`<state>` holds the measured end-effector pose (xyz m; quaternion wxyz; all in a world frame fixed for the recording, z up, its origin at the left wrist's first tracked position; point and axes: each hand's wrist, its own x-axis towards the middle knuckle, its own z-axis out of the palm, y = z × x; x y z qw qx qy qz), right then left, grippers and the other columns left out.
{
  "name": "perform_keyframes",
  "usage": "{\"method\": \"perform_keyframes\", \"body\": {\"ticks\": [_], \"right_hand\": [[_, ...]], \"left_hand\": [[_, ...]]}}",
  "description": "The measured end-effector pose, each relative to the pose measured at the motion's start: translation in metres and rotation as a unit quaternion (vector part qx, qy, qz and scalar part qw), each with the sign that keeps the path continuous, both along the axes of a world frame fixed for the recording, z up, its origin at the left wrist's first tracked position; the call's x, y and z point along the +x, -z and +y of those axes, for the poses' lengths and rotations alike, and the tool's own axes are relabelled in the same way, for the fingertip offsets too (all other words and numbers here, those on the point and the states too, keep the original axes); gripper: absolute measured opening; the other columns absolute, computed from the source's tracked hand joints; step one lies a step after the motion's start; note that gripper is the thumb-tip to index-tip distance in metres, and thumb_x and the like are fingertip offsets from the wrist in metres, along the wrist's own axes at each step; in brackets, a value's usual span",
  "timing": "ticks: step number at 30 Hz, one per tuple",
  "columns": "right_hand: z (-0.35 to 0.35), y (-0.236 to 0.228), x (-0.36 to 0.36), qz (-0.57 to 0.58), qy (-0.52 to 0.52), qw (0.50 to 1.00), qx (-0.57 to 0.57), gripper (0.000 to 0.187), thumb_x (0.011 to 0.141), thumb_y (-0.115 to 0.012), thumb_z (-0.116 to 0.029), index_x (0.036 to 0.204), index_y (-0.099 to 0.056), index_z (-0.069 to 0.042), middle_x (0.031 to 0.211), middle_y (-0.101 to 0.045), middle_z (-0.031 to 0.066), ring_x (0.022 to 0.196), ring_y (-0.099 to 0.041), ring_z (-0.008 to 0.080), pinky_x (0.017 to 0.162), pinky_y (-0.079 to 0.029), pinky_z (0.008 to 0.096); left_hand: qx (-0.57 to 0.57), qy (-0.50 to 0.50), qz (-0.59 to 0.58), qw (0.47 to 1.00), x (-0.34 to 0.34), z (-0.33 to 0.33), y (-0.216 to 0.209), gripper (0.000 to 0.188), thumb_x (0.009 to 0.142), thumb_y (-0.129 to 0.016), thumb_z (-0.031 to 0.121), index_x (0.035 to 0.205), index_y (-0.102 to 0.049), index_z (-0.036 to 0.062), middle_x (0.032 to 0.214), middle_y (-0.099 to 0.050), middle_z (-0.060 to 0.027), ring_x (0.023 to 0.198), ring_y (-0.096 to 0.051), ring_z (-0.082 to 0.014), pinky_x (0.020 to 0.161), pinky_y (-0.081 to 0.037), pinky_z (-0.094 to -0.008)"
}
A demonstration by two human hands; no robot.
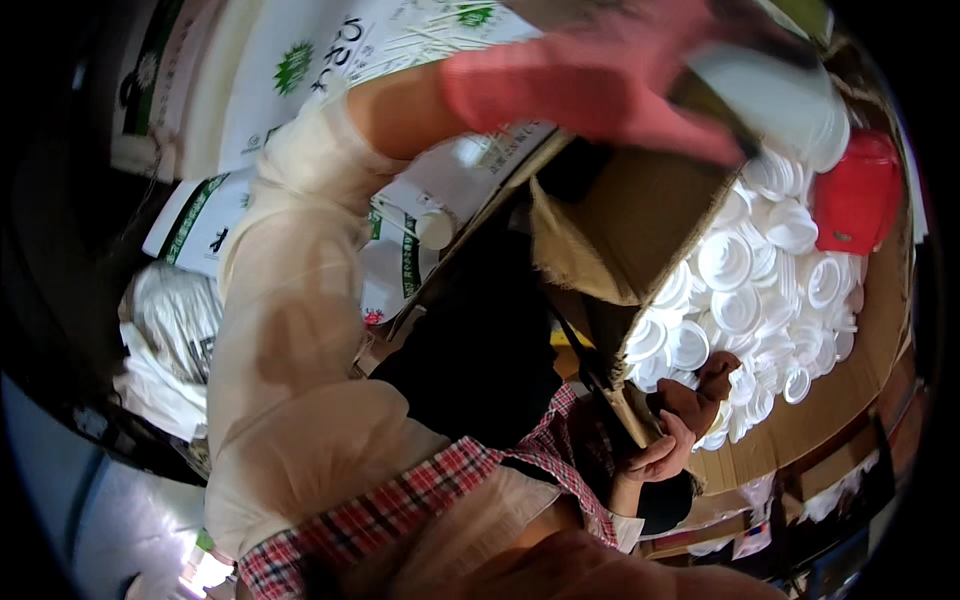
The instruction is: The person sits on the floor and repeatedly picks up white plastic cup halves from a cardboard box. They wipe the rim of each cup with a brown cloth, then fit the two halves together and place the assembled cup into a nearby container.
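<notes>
My left hand [600, 90], in a pink work glove with dark fingertips, reaches across to the upper right, blurred by motion. Its fingers and thumb are around a whitish translucent tub [785, 105] above a cardboard box [660, 215]. Inside the box lies a heap of white plastic lids [740, 305], with a red container [857, 195] on the far right side. Bare and with curled fingers, my right hand [662, 450] is at the box's near edge. A crumpled brown piece [705, 390] lies just beyond its fingertips; what these fingers grip is hidden.
White printed sacks or sheets [300, 90] with green marks lie at the upper left, with thin white sticks [430, 40] on them. A small round whitish piece [435, 229] sits there too. White bags [170, 345] are at the left, and more cardboard [840, 465] stands at the lower right.
</notes>
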<state>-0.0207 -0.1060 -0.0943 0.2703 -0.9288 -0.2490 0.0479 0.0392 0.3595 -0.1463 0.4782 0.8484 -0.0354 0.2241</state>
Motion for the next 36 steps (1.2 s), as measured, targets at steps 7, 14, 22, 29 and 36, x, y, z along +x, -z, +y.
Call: {"method": "perform_keyframes", "body": {"ticks": [7, 14, 22, 29, 36], "right_hand": [[-0.003, 0.003, -0.001, -0.024, 0.002, 1.000, 0.016, 0.036, 0.100, -0.038, -0.020, 0.091, -0.063, 0.005, 0.085, -0.064, 0.0150, 0.077, -0.060, 0.0280, 0.073, -0.047, 0.0356], [0.001, -0.002, -0.008, -0.016, 0.016, 0.999, 0.025, 0.032, 0.098, -0.040, -0.017, 0.091, -0.063, 0.005, 0.085, -0.063, 0.0154, 0.078, -0.060, 0.0280, 0.075, -0.047, 0.0352], [-0.007, 0.003, -0.012, -0.020, 0.042, 0.999, 0.009, 0.034, 0.098, -0.039, -0.016, 0.086, -0.062, 0.006, 0.080, -0.061, 0.0187, 0.071, -0.058, 0.0347, 0.066, -0.045, 0.0415], [-0.003, -0.002, -0.006, 0.013, 0.058, 0.998, -0.032, 0.034, 0.097, -0.040, -0.020, 0.084, -0.062, 0.002, 0.078, -0.059, 0.0151, 0.070, -0.057, 0.0307, 0.065, -0.045, 0.0373], [-0.005, -0.006, -0.009, 0.054, 0.097, 0.991, -0.074, 0.036, 0.098, -0.038, -0.023, 0.083, -0.059, 0.001, 0.074, -0.056, 0.0135, 0.065, -0.056, 0.0267, 0.060, -0.043, 0.0346]], "left_hand": [[0.079, -0.159, 0.231, 0.957, -0.083, 0.003, 0.104, 0.049, 0.081, -0.065, 0.037, 0.115, -0.052, 0.0043, 0.105, -0.060, -0.0149, 0.100, -0.059, -0.0307, 0.085, -0.047, -0.0395], [0.304, -0.017, 0.608, 0.733, -0.302, -0.109, 0.242, 0.052, 0.075, -0.067, 0.024, 0.120, -0.049, 0.0051, 0.121, -0.049, -0.0185, 0.115, -0.047, -0.0342, 0.095, -0.042, -0.0403], [-0.009, -0.348, 0.389, 0.853, -0.239, 0.062, 0.136, 0.048, 0.084, -0.063, 0.031, 0.121, -0.055, 0.0008, 0.119, -0.058, -0.0233, 0.115, -0.053, -0.0376, 0.099, -0.041, -0.0419], [0.199, -0.596, 0.240, 0.740, -0.145, 0.340, -0.046, 0.048, 0.089, -0.057, 0.033, 0.119, -0.053, -0.0041, 0.114, -0.059, -0.0241, 0.108, -0.054, -0.0391, 0.092, -0.044, -0.0415], [0.184, -0.595, 0.422, 0.659, -0.155, 0.431, -0.016, 0.046, 0.090, -0.057, 0.034, 0.120, -0.057, -0.0018, 0.113, -0.061, -0.0170, 0.104, -0.055, -0.0303, 0.089, -0.044, -0.0360]]}}
